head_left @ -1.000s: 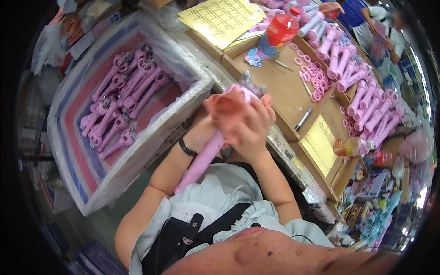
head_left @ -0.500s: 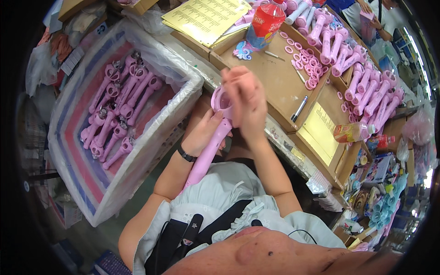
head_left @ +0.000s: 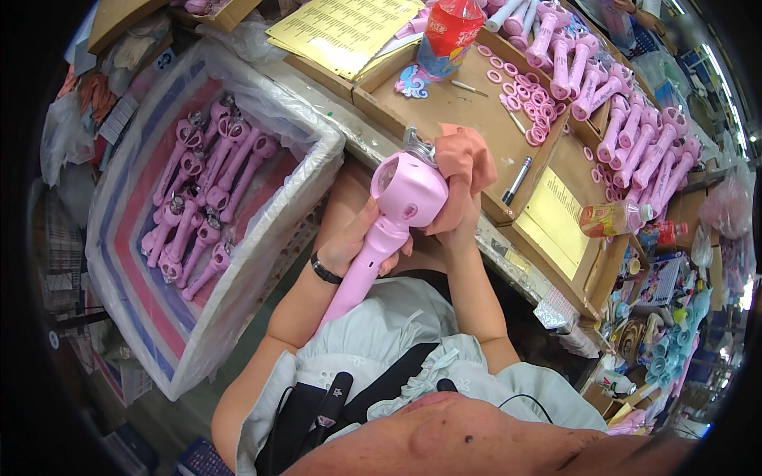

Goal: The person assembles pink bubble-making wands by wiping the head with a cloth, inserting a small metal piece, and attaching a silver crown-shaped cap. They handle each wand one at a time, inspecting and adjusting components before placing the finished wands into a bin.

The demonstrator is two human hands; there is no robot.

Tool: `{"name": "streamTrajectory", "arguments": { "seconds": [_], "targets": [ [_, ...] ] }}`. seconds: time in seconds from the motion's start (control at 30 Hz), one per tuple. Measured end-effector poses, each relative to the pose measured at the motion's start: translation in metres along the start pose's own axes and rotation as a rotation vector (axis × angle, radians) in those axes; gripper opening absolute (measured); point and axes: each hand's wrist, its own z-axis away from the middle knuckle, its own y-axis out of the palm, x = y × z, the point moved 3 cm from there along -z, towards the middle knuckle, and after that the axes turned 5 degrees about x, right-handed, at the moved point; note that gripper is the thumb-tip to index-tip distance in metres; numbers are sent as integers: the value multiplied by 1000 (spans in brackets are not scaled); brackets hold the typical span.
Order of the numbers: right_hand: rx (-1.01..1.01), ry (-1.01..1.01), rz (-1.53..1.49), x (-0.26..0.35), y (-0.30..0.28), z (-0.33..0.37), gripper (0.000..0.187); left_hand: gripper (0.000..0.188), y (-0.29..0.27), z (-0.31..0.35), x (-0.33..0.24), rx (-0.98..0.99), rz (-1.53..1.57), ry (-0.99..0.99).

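wand [head_left: 413, 190] in our hold, in front of our body, head up and away from us, handle slanting down toward our lap at left. our left hand [head_left: 353, 238] is closed around its neck, thumb on the near face, fingertips showing on the far side. our right hand [head_left: 463, 230] is closed on a cloth [head_left: 467, 170], orange-pink, which we have against the right side of the wand's head; most of the fingers are hidden by it. silvery piece [head_left: 418, 145] at the top of the head, next to the cloth. dark band [head_left: 324, 270] on our left wrist.

left of us: striped bin [head_left: 131, 270], clear plastic over its rim; more pink wands [head_left: 198, 198] lie inside in a loose heap, silvery bits at their heads.

ahead and right: cardboard tray [head_left: 452, 119]. in it we note pink rings [head_left: 536, 111], loosely piled, and a marker [head_left: 517, 181] near the divider. upright red-labelled bottle [head_left: 448, 36] toward the far side, blue cutout [head_left: 411, 82] at its foot. yellow sheets [head_left: 341, 32] at the tray's far left; another yellow sheet [head_left: 552, 218] in the right-hand section. stacked wands [head_left: 651, 151] beyond the rings. second bottle [head_left: 615, 220] by the right edge; standing or lying, we cannot tell.
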Motion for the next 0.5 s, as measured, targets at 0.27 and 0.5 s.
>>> {"name": "streamTrajectory", "arguments": {
  "seconds": [0.27,0.5],
  "targets": [
    [29,297,112,31,12,-16,41,55,9,3,-8,-279,-413,9],
    [84,393,149,33,10,-19,52,56,11,4,-5,-364,-587,32]
  ]
}}
